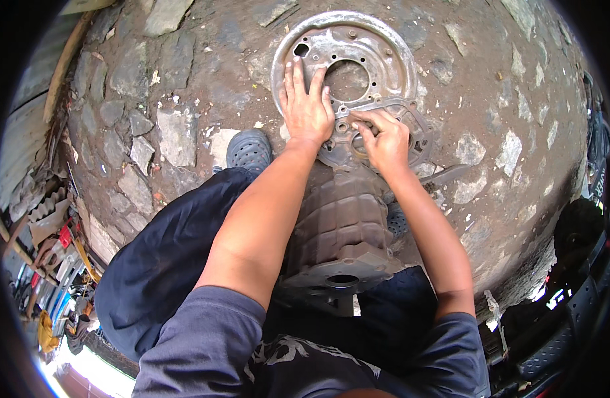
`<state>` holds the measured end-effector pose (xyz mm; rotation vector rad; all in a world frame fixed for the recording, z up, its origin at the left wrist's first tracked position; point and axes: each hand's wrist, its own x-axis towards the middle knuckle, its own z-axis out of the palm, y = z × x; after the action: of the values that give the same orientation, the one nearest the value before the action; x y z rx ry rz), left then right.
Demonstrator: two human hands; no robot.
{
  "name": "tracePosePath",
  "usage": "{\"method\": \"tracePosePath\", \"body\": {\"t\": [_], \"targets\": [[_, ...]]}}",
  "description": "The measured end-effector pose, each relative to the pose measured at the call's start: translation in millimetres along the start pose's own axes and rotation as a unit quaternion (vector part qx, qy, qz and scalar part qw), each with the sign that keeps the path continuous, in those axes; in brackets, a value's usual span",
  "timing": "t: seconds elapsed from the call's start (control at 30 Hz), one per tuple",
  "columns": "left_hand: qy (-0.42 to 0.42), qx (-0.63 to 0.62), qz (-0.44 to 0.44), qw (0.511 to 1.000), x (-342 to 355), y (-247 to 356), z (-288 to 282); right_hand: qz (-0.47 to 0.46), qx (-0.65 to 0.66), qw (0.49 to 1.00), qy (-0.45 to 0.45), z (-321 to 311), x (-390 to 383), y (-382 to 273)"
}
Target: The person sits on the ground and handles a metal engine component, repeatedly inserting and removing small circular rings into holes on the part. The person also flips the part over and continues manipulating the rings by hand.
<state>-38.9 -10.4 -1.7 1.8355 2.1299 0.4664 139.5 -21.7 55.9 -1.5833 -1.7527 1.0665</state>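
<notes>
Between my legs lies a ribbed, cast-metal gearbox housing point(338, 212), dull brown, with its wide flange point(419, 126) at the far end. Just beyond, a round metal plate point(390, 69) with a large central hole and several small holes rests on the ground against the flange. My left hand point(306, 109) is laid on the plate's left part, fingers stretched out toward its far rim. On the flange face, my right hand point(388, 139) has its thumb and forefinger bent close together; whatever they grip, if anything, is too small or hidden to name.
Rough ground of earth and set stones point(177, 136) spreads all around. A grey clog point(248, 151) is on my left foot. Assorted scrap and tools point(66, 265) are heaped at the left edge. Dark parts point(570, 318) stand at the right, and a flat metal bar point(447, 174) lies beside the flange.
</notes>
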Motion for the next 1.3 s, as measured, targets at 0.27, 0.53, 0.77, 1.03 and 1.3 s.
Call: {"method": "tracePosePath", "body": {"t": [0.27,0.53,0.77,1.03,1.3], "targets": [[0.027,0.007,0.028,0.999,3,-2,4,-0.065,-0.063,0.996,-0.006,-4,-1,11],[0.02,0.01,0.022,0.999,0,-4,6,-0.082,-0.143,0.986,-0.014,10,-14,2],[0.021,0.03,0.036,0.999,3,-5,5,0.068,-0.021,0.997,0.015,10,-4,-11],[0.03,0.008,0.043,0.999,3,-5,7,0.043,-0.024,0.995,0.088,17,-7,-7],[0.034,0.008,0.04,0.999,2,-6,8,-0.025,-0.055,0.993,0.104,24,-10,1]]}}
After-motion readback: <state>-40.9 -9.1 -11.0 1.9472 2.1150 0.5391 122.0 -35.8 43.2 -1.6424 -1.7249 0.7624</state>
